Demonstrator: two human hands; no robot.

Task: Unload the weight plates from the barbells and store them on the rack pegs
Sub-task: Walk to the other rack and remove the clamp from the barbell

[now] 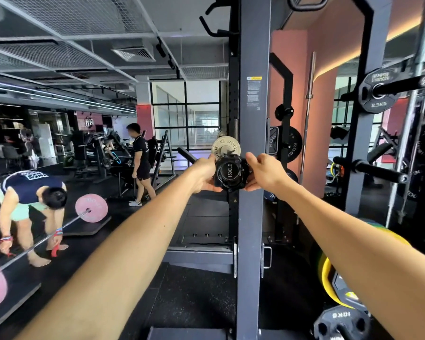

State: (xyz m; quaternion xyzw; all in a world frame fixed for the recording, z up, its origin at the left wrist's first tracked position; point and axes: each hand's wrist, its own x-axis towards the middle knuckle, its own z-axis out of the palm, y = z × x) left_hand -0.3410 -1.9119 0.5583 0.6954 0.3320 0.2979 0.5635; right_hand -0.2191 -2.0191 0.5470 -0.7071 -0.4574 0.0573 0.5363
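Note:
A barbell sleeve points straight at me, its black end cap (230,171) marked 1500LB. Around the sleeve sits a black collar clamp (241,165). My left hand (204,174) grips the clamp's left side and my right hand (263,171) grips its right side. Just behind the clamp a small silver weight plate (225,146) sits on the sleeve. The grey rack upright (253,106) stands right behind the sleeve. On the right, a rack peg (400,84) carries a black 2.5 kg plate (375,92). A lower peg (378,171) is bare.
Black plates (292,143) hang on the far rack side. A yellow plate (329,278) and a black 10 kg plate (341,322) sit low at the right. At left a person (32,200) bends over a barbell with pink plates (91,207). Another person (140,163) stands beyond.

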